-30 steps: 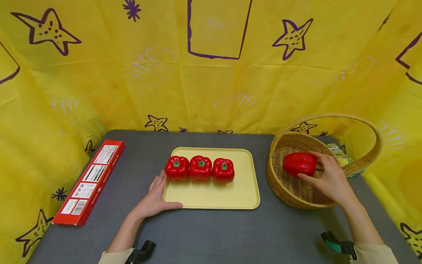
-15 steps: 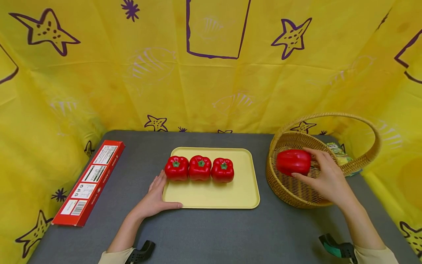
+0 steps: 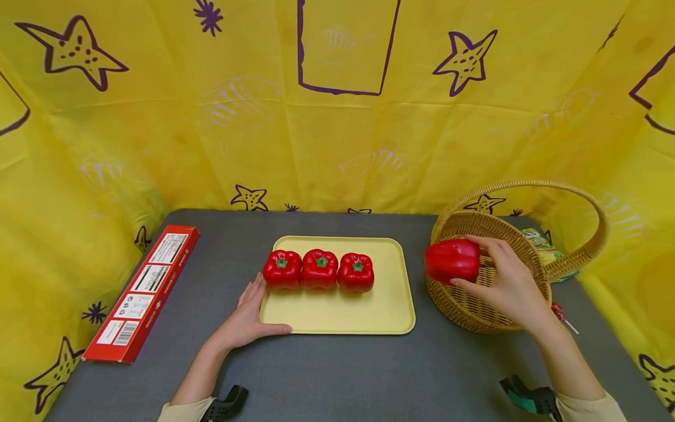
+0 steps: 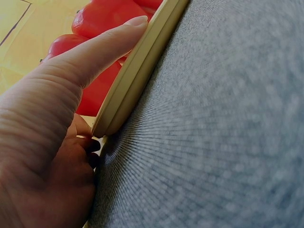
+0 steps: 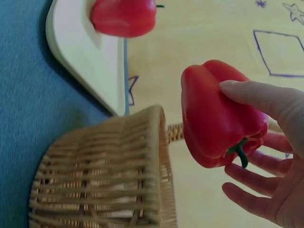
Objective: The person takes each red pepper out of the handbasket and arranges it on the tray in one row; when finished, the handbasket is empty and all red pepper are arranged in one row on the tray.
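Note:
In the head view my right hand (image 3: 508,284) holds a red bell pepper (image 3: 452,261) above the left rim of a wicker basket (image 3: 459,313). The right wrist view shows the thumb on the pepper's side and the green stem pointing toward the palm. Three more red bell peppers stand in a row on a yellow tray, the left one (image 3: 282,269), the middle one (image 3: 319,269) and the right one (image 3: 355,274). My left hand (image 3: 246,319) spans the front left corner of the tray (image 3: 343,316), its thumb straight along the front rim.
A long red box (image 3: 142,296) lies at the table's left. Behind the basket's right side is a green packet (image 3: 545,249). A small red item with a white stick (image 3: 560,312) shows beside my right wrist. The basket's handle arches high. Yellow cloth (image 3: 337,146) hangs behind the grey table.
My right hand has moved left with the pepper, lifting it from inside the basket to over its left rim. The left hand and tray have stayed put.

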`<move>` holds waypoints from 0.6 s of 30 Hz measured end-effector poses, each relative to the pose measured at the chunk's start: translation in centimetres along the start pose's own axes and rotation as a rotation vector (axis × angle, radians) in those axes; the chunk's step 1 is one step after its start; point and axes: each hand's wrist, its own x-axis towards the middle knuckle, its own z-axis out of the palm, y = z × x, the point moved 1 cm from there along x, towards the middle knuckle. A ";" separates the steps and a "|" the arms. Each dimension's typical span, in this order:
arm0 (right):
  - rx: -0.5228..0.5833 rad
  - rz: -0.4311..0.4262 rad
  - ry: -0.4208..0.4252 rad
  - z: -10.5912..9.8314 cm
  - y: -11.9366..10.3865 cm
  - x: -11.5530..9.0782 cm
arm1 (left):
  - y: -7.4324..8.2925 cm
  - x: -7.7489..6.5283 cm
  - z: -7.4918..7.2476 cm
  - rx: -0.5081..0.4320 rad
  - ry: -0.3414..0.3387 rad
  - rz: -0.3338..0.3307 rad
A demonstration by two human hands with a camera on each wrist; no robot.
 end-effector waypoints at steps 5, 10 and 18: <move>0.009 -0.023 -0.022 0.5 -0.8 0.4 | -0.1 0.0 0.0 -0.001 -0.002 -0.008; 0.015 -0.055 -0.027 1.1 -1.4 0.6 | -0.1 -0.1 0.1 -0.001 -0.005 -0.019; 0.034 -0.078 -0.051 2.4 -1.8 0.9 | -0.2 0.0 0.1 -0.004 -0.004 -0.018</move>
